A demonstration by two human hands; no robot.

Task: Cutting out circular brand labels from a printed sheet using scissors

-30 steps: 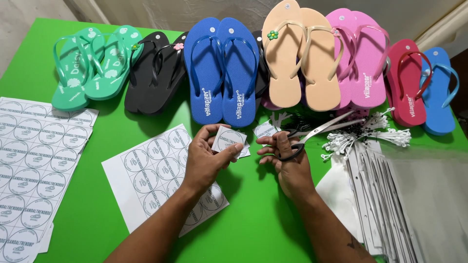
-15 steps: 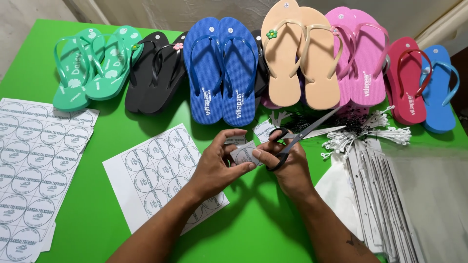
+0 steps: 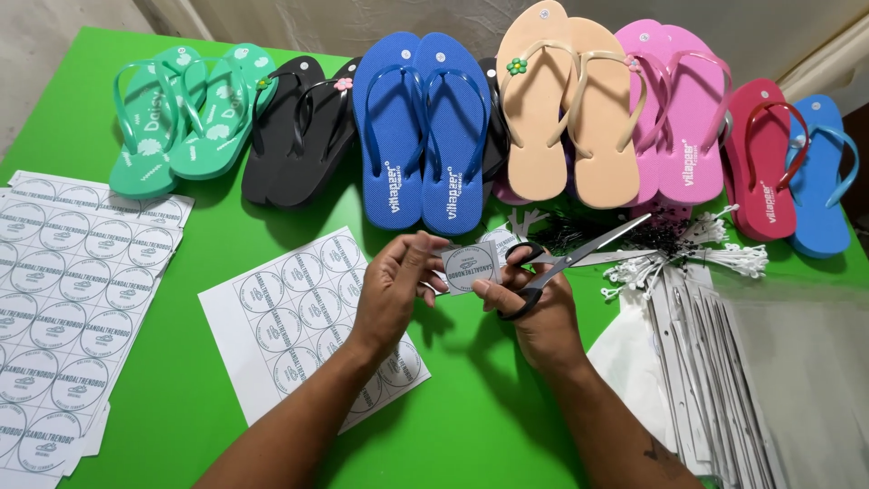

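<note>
pinching a small cut-out paper label [image 3: 471, 266] between thumb and fingers, the left hand [image 3: 396, 292] holds it up above the green table [image 3: 480, 426], just in front of the right hand [image 3: 534, 303]. the label is a squarish scrap with a round printed mark, and its right edge meets the right hand's fingertips. the right hand has its fingers through the black handles of a pair of scissors [image 3: 566, 261], closed around them, with the blades pointing up and away to the right; whether the blades are parted cannot be told.

below and left of the left hand lies a white sheet of round printed labels [image 3: 303, 317], partly under the left forearm. farther left of that hand sits a stack of similar label sheets [image 3: 68, 290]. to the right of the right hand lie clear plastic sleeves [image 3: 724, 371] and, just beyond the scissor tips, a heap of white plastic tag fasteners [image 3: 697, 258].

beyond both hands runs a row of flip-flop pairs: green [image 3: 176, 118], black [image 3: 294, 131], blue [image 3: 421, 127], beige [image 3: 566, 109], pink [image 3: 679, 109], then a red one [image 3: 765, 158] and a light blue one [image 3: 819, 177].
</note>
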